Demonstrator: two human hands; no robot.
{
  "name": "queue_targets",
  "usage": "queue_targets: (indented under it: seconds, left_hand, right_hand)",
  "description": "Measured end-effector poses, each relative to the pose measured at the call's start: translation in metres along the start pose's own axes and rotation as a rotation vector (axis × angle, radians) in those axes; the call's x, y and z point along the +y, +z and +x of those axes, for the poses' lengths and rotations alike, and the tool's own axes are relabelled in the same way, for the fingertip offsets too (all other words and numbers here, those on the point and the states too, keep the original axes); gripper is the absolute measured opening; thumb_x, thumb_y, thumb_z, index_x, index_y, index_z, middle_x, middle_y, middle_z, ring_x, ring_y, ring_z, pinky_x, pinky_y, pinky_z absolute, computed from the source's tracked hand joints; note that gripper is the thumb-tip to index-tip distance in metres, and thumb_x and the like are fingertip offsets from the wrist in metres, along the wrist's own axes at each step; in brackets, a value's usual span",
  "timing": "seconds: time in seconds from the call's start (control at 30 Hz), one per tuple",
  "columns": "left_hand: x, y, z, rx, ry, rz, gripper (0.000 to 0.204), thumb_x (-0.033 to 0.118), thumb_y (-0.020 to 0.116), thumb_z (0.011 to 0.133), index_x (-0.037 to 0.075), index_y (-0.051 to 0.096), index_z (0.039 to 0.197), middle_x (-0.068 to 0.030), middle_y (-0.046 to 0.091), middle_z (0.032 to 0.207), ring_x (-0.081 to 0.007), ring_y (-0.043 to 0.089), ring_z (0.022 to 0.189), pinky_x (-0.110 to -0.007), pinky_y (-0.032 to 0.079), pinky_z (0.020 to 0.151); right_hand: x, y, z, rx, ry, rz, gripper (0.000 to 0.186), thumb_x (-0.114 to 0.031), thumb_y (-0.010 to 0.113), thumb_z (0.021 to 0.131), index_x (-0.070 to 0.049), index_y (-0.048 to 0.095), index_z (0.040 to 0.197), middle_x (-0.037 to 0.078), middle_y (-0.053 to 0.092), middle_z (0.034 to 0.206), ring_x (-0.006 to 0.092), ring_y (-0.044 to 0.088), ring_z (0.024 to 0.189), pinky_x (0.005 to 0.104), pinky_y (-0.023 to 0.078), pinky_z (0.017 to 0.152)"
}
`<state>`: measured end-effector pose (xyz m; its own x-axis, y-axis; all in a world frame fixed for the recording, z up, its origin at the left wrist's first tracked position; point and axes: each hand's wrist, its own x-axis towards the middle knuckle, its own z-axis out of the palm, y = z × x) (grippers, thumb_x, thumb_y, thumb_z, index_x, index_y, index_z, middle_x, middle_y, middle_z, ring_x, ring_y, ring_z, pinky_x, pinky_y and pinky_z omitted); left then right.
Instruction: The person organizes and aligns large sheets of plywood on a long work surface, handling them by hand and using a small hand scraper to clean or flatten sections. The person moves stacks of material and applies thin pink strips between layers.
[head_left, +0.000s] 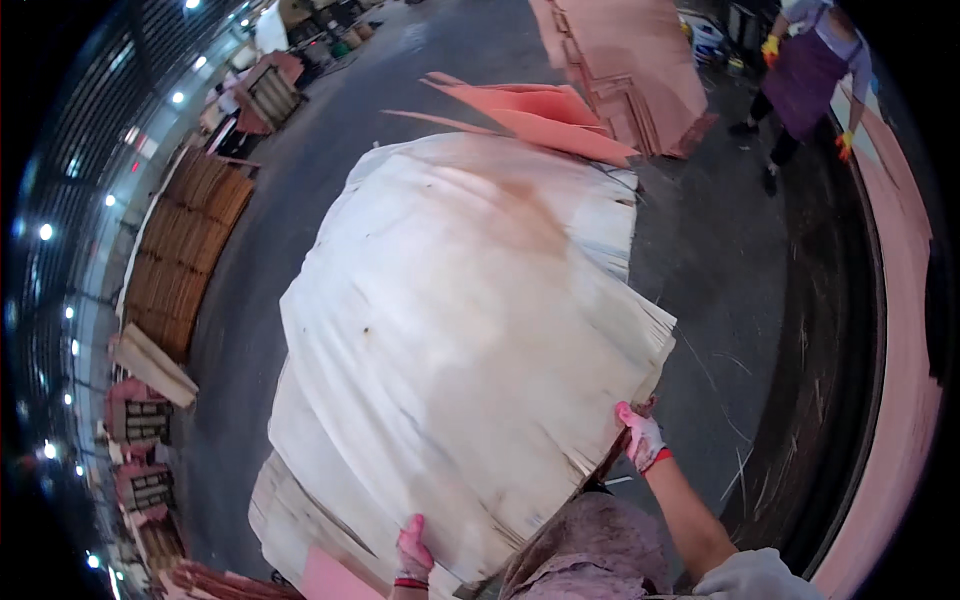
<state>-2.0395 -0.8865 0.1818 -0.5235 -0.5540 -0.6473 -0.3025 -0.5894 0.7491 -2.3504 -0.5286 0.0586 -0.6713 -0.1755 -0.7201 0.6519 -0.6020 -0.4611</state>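
Note:
A broad, pale wood veneer sheet [470, 310] spreads in front of me, rippled, with split and ragged edges on its right side. My right hand [643, 437], in a pink-stained white glove with a red cuff, is closed on the sheet's near right edge, thumb on top and fingers mostly hidden beneath. At the near left edge, my left hand [413, 552], gloved alike, grips the veneer with its thumb uppermost; its other fingers are largely hidden. More veneer layers [290, 515] show under the sheet at the lower left.
Pink-red sheets [550, 115] lie beyond the veneer, by a larger pink stack [640, 70]. On the right, a co-worker in a purple apron [815, 80] and yellow gloves stands by a long pink surface [905, 300]. Brown stacked sheets [185, 250] stand left. Scraps litter the dark floor [720, 300].

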Motion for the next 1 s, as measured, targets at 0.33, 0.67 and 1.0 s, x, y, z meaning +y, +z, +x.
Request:
queue_targets:
  seconds: [0.33, 0.67, 1.0]
  left_hand:
    - [0.038, -0.049, -0.045, 0.181, 0.259, 0.071, 0.044, 0.024, 0.069, 0.081, -0.002, 0.058, 0.114, -0.0121, 0.065, 0.103, -0.0255, 0.061, 0.093, -0.04, 0.051, 0.082]
    - [-0.055, -0.181, -0.096, 0.143, 0.022, 0.169, 0.04, 0.014, 0.049, 0.09, 0.0, 0.052, 0.127, -0.0192, 0.058, 0.122, -0.0333, 0.055, 0.113, -0.037, 0.045, 0.096]
    - [-0.073, -0.165, -0.107, 0.192, 0.35, 0.321, 0.048, 0.029, 0.06, 0.088, -0.009, 0.053, 0.118, -0.0194, 0.06, 0.112, -0.0272, 0.057, 0.1, -0.035, 0.047, 0.091]
  right_hand:
    - [0.075, -0.061, -0.061, -0.303, 0.231, 0.058, 0.033, -0.03, 0.047, 0.097, -0.006, 0.053, 0.12, 0.009, 0.06, 0.116, 0.0281, 0.055, 0.111, 0.0441, 0.042, 0.099]
    - [0.106, -0.046, -0.205, 0.117, 0.26, -0.284, 0.039, -0.035, 0.048, 0.096, -0.005, 0.055, 0.119, 0.008, 0.063, 0.112, 0.0214, 0.059, 0.096, 0.0335, 0.046, 0.081]
    - [0.076, -0.048, -0.21, -0.16, 0.135, -0.385, 0.046, -0.044, 0.038, 0.095, -0.007, 0.054, 0.117, 0.011, 0.059, 0.12, 0.0289, 0.053, 0.106, 0.0395, 0.041, 0.093]
